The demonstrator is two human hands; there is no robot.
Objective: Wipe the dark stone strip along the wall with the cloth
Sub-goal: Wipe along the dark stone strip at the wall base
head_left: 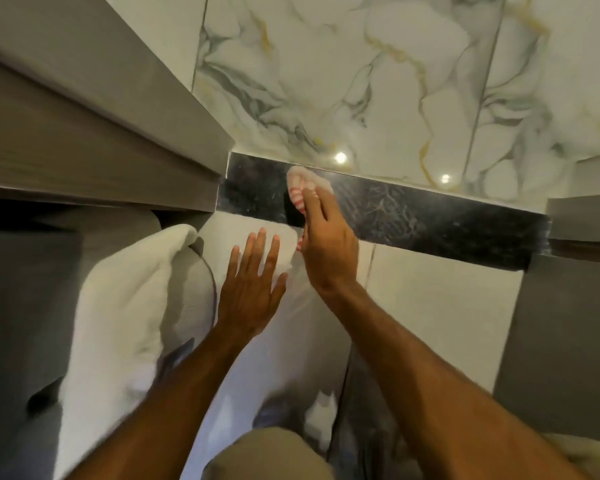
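**Cloth on the strip, centre of frame**

Where the dark strip (413, 216) crosses the middle of the frame from left to right, below the marble wall (326, 81): red-and-white striped cloth (300, 192) pressed against it, near its left end. Clamped under the fingers of the right hand (326, 242), with most of the cloth bunched just beyond the fingertips (312, 199) toward the upper edge of the strip, and a small striped corner showing below the hand at its left side. Left hand (253, 289) lower and left of centre, fingers spread and straight, holding nothing, flat on or just over a pale surface (440, 296) below the strip; contact not certain. White towel (125, 306) at lower left, beside the left forearm. Grey cabinet (84, 116) filling the upper left, its corner meeting the left end of the strip. Two bright light spots reflected in the wall just above the strip, right of the cloth.
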